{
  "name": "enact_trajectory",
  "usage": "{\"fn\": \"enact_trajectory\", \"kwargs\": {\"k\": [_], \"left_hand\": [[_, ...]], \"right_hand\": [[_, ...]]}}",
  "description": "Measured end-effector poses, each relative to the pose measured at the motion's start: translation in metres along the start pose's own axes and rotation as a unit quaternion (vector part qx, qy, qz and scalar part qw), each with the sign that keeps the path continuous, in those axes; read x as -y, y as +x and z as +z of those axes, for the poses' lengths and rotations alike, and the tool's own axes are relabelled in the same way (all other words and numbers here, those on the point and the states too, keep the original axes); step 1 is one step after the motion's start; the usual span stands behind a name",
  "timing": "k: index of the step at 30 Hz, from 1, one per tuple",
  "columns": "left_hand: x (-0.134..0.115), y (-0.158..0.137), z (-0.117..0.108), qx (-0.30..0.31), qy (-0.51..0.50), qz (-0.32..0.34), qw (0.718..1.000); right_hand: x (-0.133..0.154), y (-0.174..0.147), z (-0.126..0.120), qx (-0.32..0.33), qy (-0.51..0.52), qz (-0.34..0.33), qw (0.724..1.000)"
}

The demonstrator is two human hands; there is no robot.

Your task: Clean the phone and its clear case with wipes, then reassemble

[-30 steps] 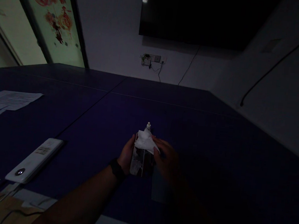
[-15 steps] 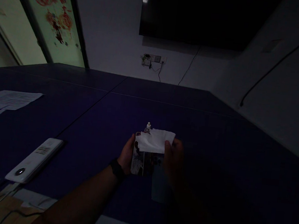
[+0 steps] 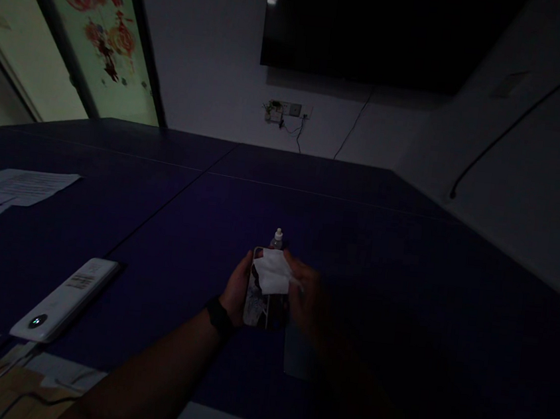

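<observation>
My left hand (image 3: 236, 291), with a dark band on its wrist, is closed around the left edge of a phone (image 3: 256, 307) with a picture-patterned face. A white tissue (image 3: 274, 274) lies against the phone's upper part. My right hand (image 3: 305, 295) pinches the tissue's right side, over the phone's right edge. Just behind the phone stands a small clear bottle (image 3: 278, 237) with a white cap, its lower part hidden. Under my right hand is a dull blue flat item (image 3: 298, 358), partly covered and too dark to name.
A white power bank (image 3: 68, 297) with cables plugged into its near end lies at the left. Printed sheets (image 3: 22, 187) rest farther back on the dark blue table (image 3: 167, 237). A large screen (image 3: 378, 33) hangs on the wall beyond, above sockets and wires.
My right hand has moved left, bringing the tissue down onto the phone, where it is now bunched smaller. My left hand and the phone have stayed nearly in place.
</observation>
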State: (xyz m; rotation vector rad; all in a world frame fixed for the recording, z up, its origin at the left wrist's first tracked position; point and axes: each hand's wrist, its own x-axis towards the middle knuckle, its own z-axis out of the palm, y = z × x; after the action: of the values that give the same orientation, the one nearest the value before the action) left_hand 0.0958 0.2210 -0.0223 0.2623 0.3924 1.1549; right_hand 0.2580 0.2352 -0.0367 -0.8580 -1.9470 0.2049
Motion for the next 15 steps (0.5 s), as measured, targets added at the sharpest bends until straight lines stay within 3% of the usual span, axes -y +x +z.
{"fn": "enact_trajectory", "kwargs": {"k": [3, 7, 15], "left_hand": [[-0.002, 0.001, -0.003, -0.004, -0.006, 0.033, 0.999], [-0.004, 0.002, -0.004, -0.012, -0.016, 0.033, 0.999], [0.007, -0.003, 0.000, 0.019, 0.024, -0.027, 0.999]], "right_hand": [[0.007, 0.005, -0.007, 0.091, -0.034, -0.082, 0.992], [0.012, 0.010, -0.014, 0.180, -0.053, -0.138, 0.972], [0.014, 0.008, -0.005, 0.125, -0.109, -0.063, 0.984]]}}
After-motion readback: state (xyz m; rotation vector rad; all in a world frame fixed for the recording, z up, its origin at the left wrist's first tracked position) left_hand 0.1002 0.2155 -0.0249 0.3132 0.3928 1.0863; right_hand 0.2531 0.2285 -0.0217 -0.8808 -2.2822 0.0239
